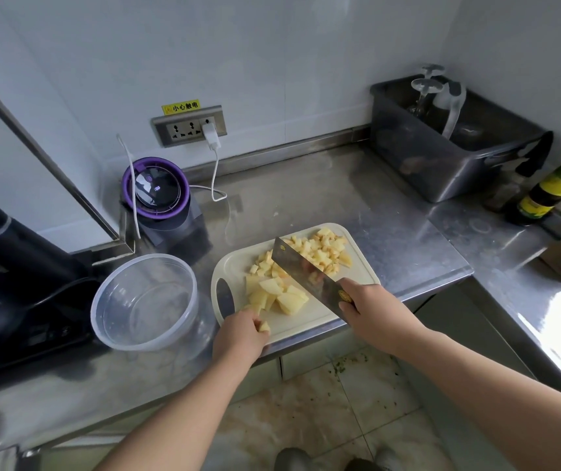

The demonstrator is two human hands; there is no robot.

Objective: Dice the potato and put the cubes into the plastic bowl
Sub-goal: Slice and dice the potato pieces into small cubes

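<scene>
Both bare forearms reach forward from the bottom of the frame, slightly converging. The left hand (241, 336), knuckles up, curls its fingers round a small pale-yellow potato cube (264, 326). The right hand (372, 309) grips the handle of a broad steel cleaver (302, 273), blade angled away up-left.

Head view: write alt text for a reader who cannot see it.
A right hand holds a cleaver over diced potato on a white board, while the left hand pinches a cube. A clear plastic bowl stands left of the board, apparently empty.
</scene>
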